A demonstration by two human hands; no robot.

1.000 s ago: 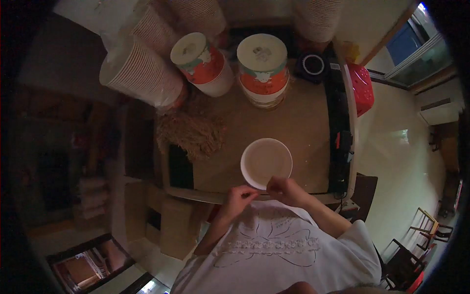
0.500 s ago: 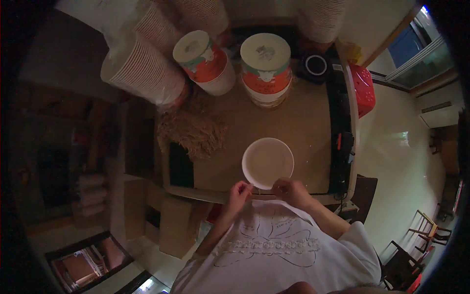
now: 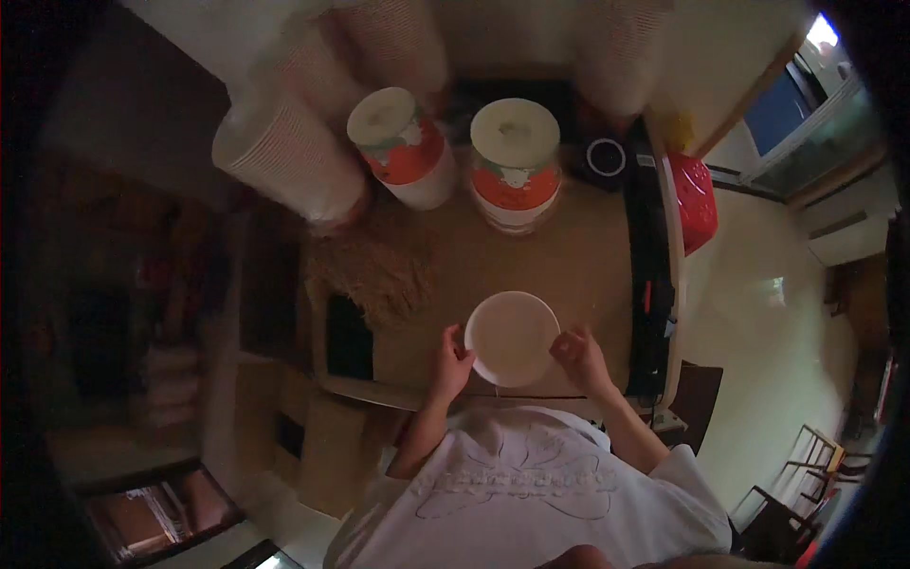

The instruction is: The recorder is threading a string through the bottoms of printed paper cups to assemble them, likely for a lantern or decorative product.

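Half curled, left hand [image 3: 453,364] and right hand [image 3: 582,360] touched opposite sides of the white bowl [image 3: 515,339]; whether they pinched it, I could not tell. It was near the front of the brown tabletop [image 3: 590,251]. Pale floor [image 3: 744,313] shone at right.

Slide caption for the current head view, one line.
Left hand and right hand at opposite sides of a white paper tub, with straw-coloured fibre bundle and printed tub stacks beyond.
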